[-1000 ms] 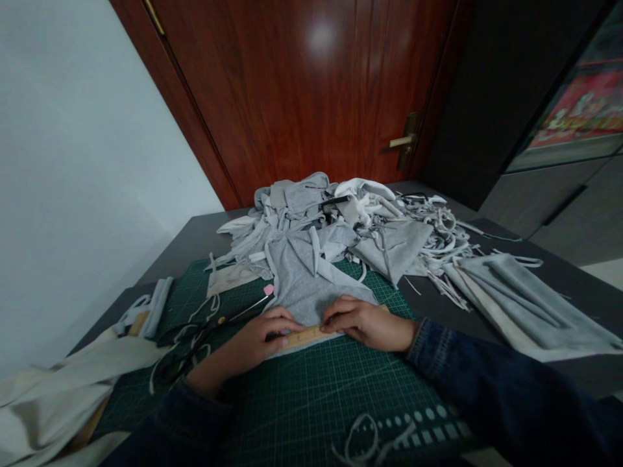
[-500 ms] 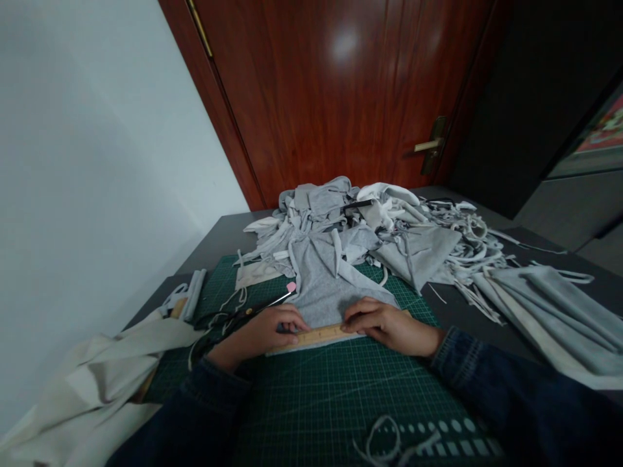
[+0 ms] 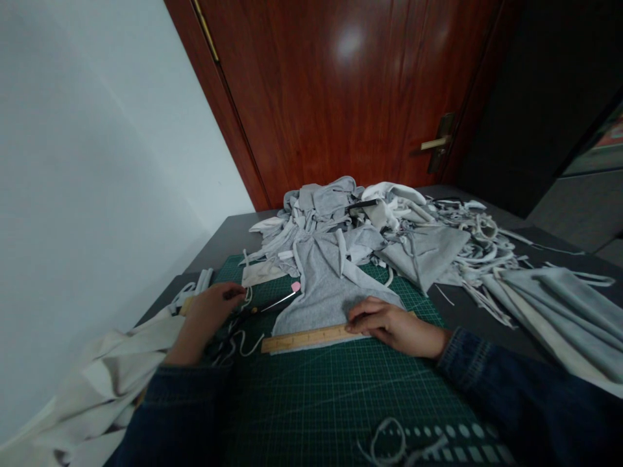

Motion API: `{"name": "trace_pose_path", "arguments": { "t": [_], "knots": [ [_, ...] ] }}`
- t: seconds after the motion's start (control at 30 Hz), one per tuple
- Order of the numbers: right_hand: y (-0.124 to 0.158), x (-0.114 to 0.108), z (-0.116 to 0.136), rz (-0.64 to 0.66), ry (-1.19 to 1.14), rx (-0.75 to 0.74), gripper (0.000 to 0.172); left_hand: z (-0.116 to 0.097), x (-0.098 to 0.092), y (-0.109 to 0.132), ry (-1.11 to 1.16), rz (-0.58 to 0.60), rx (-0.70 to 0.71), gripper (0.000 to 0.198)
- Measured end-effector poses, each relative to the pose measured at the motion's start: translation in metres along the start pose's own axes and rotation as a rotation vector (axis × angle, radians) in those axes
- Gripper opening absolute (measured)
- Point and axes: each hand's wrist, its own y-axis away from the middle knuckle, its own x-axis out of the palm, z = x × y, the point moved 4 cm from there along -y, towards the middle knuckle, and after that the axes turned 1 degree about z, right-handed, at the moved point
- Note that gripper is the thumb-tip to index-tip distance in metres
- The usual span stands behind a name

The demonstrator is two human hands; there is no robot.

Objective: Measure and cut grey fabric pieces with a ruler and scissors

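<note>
A wooden ruler point(image 3: 306, 338) lies across the lower edge of a piece of grey fabric point(image 3: 321, 285), flat on a green cutting mat point(image 3: 331, 395). Bent fingers of my right hand point(image 3: 384, 324) press the ruler's right part onto the cloth. Off to the left, my left hand point(image 3: 211, 314) is away from the ruler, its fingertips bent together beside a thin white cord point(image 3: 249, 295). What they pinch, if anything, is too small to tell. Scissors point(image 3: 277, 302) with dark handles lie between that hand and the fabric, a pink tag point(image 3: 295, 286) near their tip.
Grey and white fabric scraps point(image 3: 316, 201) are heaped at the back of the dark table point(image 3: 217, 237). Folded grey fabric point(image 3: 559, 311) lies at right, cream cloth point(image 3: 107, 389) at left. A loose cord point(image 3: 389, 441) rests at the front. Behind stands a brown door point(image 3: 341, 97).
My left hand has left the ruler and moved left, beside the cord and scissors, baring the ruler's left end. My right hand stays on the ruler. The view has shifted slightly.
</note>
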Motion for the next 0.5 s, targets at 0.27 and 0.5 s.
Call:
{"name": "trace_pose_path", "arguments": {
  "t": [0.27, 0.5],
  "knots": [
    [0.001, 0.002, -0.002, 0.003, -0.018, 0.020, 0.033, -0.045, 0.002, -0.030, 0.019, 0.054, 0.172, 0.026],
    [0.000, 0.002, -0.002, -0.002, -0.028, 0.027, 0.033, -0.081, 0.044, -0.050, 0.042, 0.132, 0.291, 0.017]
  ]
}}
